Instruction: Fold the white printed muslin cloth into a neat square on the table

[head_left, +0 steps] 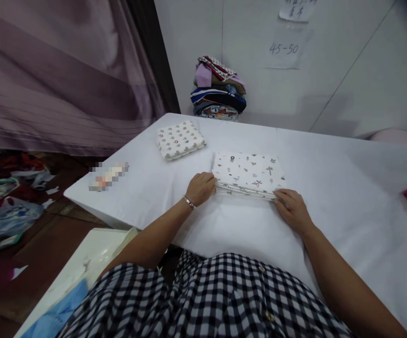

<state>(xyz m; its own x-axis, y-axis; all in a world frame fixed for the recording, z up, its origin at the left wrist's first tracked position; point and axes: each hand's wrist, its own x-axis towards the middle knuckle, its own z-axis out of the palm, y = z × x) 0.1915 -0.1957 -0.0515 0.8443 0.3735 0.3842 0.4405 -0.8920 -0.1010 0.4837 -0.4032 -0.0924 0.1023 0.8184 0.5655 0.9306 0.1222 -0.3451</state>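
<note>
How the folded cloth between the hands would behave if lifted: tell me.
The folded cloth would likely sag if lifted by one side, since it looks like soft fabric. Its layers, visible along the near edge, might fan apart unless pinched together. Lying flat, it seems unlikely to roll or tip.

Apparent textile workroom, folded cloth (246,170), white-covered table (330,188), stacked fabrics (219,94), handwritten signs (283,52)

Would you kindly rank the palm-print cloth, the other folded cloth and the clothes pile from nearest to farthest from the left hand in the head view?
1. Palm-print cloth: touching the left hand, on its right.
2. Other folded cloth: ahead, slightly left.
3. Clothes pile: beyond the far edge of the table.
</note>
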